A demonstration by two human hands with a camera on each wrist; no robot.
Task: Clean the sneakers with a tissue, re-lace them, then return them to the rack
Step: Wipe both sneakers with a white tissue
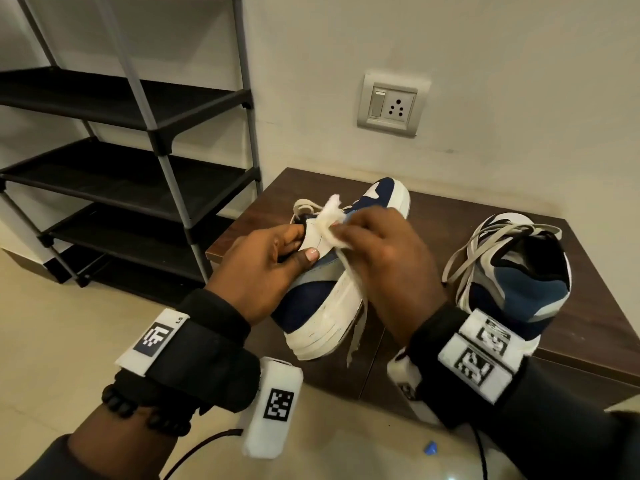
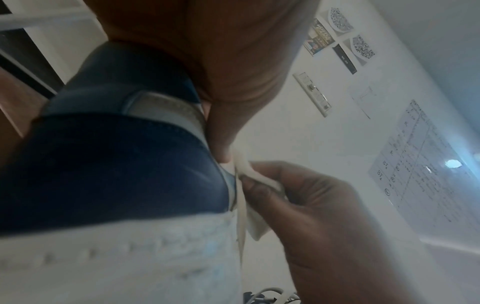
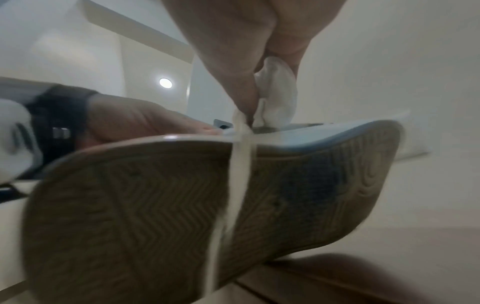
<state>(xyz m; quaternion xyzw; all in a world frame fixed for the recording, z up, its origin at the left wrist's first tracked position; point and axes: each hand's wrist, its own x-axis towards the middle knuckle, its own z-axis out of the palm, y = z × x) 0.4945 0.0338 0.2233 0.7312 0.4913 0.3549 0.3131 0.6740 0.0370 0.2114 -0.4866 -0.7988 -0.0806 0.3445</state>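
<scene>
Head view, frame centre: the left hand (image 1: 266, 268) grips a navy-and-white sneaker (image 1: 322, 306) at its collar, held above a brown bench (image 1: 588, 341). Right hand (image 1: 384, 258) fingers pinch a white tissue (image 1: 332, 220) against its upper. Second sneaker (image 1: 512, 271) stands right; black rack (image 1: 138, 168) upper left.

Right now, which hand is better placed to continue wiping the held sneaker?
The right hand: it already pinches the crumpled white tissue against the navy-and-white sneaker, while the left hand grips that sneaker to steady it.
</scene>
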